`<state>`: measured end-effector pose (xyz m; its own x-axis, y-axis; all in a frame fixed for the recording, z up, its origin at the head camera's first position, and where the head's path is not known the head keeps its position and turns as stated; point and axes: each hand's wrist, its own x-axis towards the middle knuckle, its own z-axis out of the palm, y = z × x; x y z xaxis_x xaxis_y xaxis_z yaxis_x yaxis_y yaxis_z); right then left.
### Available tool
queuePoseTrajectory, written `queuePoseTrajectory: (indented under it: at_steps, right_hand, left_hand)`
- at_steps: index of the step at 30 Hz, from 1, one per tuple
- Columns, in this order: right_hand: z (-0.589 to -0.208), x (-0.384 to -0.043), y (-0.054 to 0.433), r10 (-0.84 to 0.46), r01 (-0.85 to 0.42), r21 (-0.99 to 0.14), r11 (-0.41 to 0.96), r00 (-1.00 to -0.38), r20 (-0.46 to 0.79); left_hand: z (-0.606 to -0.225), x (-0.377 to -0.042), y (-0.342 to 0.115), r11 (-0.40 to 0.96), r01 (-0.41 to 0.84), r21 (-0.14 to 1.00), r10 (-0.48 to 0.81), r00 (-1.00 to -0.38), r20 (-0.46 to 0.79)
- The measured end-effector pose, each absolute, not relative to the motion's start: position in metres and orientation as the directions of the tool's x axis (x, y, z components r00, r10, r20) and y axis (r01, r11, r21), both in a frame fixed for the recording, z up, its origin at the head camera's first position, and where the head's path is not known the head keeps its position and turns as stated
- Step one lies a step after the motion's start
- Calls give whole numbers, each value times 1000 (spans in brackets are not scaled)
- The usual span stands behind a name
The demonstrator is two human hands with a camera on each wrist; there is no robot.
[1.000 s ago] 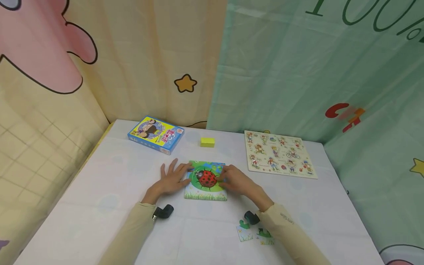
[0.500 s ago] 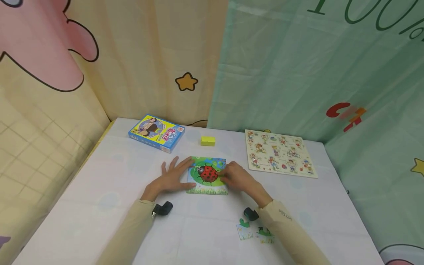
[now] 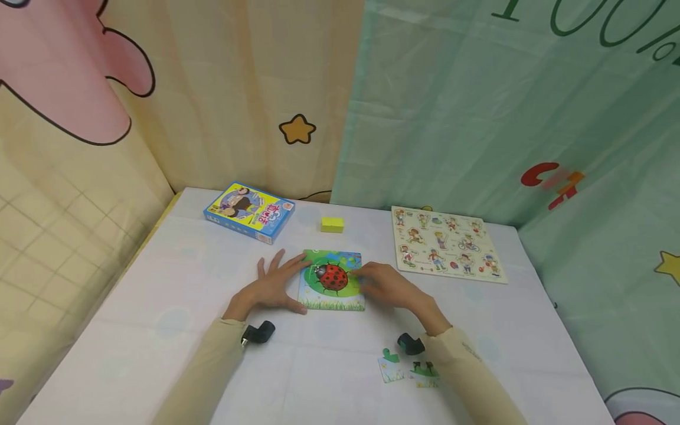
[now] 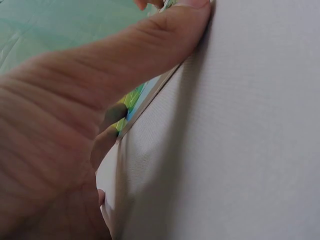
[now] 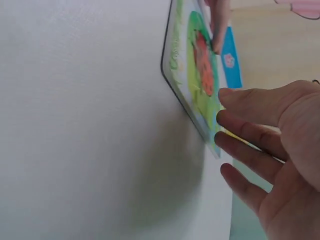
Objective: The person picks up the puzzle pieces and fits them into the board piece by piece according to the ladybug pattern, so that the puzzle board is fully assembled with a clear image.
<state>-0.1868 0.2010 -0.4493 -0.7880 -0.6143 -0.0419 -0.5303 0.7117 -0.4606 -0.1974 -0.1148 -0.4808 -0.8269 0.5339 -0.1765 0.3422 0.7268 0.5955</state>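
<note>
A ladybug puzzle (image 3: 332,301), square and brightly printed, lies flat on the white table between both hands. My left hand (image 3: 268,286) spreads along its left side, a finger at the far corner and the thumb by the near corner. In the left wrist view the thumb (image 4: 165,37) rests along the board's edge. At the right edge is my right hand (image 3: 390,286), its fingertips over the border of the picture. The right wrist view shows those fingers (image 5: 250,155) loosely extended, pinching nothing; whether they touch the board is unclear.
Two loose puzzle pieces, one with grass (image 3: 392,370) and one with dark legs (image 3: 424,370), lie beside the right forearm. Farther back are a blue-yellow box (image 3: 249,211), a yellow block (image 3: 332,225) and a picture board with children (image 3: 448,245). Curtains stand behind the table.
The puzzle has slid slightly away from the person. My left thumb has spread toward the near corner. My right hand has drawn back a little to the right, its fingers loosening off the ladybug.
</note>
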Motion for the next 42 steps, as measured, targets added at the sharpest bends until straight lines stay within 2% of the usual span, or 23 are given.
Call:
queuePoseTrajectory:
  at_steps: [5,8,12,23,27,35,42]
  right_hand:
    - [-438,-162,212,-569,-454,-546,704,-820,-52]
    - [-437,-144,217,-581,-435,-586,684,-811,-76]
    - [-442,-122,228,-607,-448,-577,682,-788,-105]
    - [-442,-73,248,-554,-349,-560,751,-795,-248]
    - [-445,-61,253,-575,-372,-558,742,-781,-243]
    - [-450,-51,255,-634,-487,-533,692,-764,-125]
    - [-450,-53,254,-632,-488,-512,707,-761,-147]
  left_hand:
    - [-480,-198,-114,732,337,592,530,-828,-183]
    - [-481,-200,-113,734,337,590,530,-827,-187]
    - [-482,-202,-114,737,347,579,534,-825,-184]
    - [-476,-202,-117,728,348,591,531,-832,-164]
    - [-480,-202,-116,724,351,594,536,-828,-165]
    - [-480,-198,-115,725,361,586,534,-833,-146]
    - [-481,-196,-116,728,361,582,532,-834,-148]
